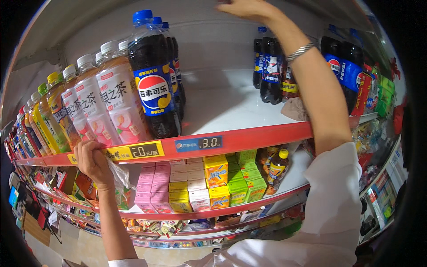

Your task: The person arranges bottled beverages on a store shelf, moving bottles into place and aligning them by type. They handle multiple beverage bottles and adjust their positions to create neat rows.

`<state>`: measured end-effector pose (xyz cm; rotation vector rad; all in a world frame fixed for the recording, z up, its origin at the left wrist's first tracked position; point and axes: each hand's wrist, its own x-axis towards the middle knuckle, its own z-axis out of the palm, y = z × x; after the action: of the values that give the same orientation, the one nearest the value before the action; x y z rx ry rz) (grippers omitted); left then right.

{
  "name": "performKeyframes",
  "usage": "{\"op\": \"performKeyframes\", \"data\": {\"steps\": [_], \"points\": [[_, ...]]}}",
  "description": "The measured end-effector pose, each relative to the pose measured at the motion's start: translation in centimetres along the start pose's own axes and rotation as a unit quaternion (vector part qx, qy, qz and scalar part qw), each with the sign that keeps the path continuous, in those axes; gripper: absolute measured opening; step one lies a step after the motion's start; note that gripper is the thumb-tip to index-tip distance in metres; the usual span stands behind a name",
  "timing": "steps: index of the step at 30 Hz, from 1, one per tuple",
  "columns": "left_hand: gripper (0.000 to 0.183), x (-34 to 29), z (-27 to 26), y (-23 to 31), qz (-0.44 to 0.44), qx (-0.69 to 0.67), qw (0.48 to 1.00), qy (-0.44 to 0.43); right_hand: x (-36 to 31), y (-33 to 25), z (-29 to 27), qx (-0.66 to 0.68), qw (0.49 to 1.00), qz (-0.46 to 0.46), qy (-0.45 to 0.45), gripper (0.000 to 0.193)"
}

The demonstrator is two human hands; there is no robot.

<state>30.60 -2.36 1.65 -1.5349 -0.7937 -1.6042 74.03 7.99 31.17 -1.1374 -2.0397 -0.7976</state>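
Observation:
My left hand (92, 162) is at the front of the upper shelf, its fingers curled over the red shelf edge (240, 149). Crumpled clear plastic (120, 178) hangs beside it, below the edge; whether the hand also holds this I cannot tell. Raised high, my right hand (247, 9) is at the back wall above the shelf, its fingers partly cut off by the picture's top. A cola bottle (155, 89) with a blue cap stands at the front, others behind it. Under my right forearm lies a crumpled greyish cloth (294, 109).
Peach tea bottles (118, 93) and other drinks line the shelf's left. Cola bottles (270, 66) stand at the back, with larger ones (344, 66) at right. Small drink cartons (218, 171) and a dark bottle (277, 171) fill the shelf below. A price strip (199, 143) lines the edge.

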Motion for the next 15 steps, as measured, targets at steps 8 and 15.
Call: {"op": "performKeyframes", "data": {"steps": [8, 15], "points": [[0.007, -0.2, -0.9, -0.3, -0.004, 0.011, 1.000, -0.016, -8.2, 5.0, -0.4, -0.089, 0.980, 0.177, -0.022, 0.046], [0.006, -0.1, -0.9, -0.4, 0.015, 0.004, 1.000, -0.024, -8.5, 3.1, -0.1, 0.128, 0.975, 0.155, 0.099, 0.046]]}}
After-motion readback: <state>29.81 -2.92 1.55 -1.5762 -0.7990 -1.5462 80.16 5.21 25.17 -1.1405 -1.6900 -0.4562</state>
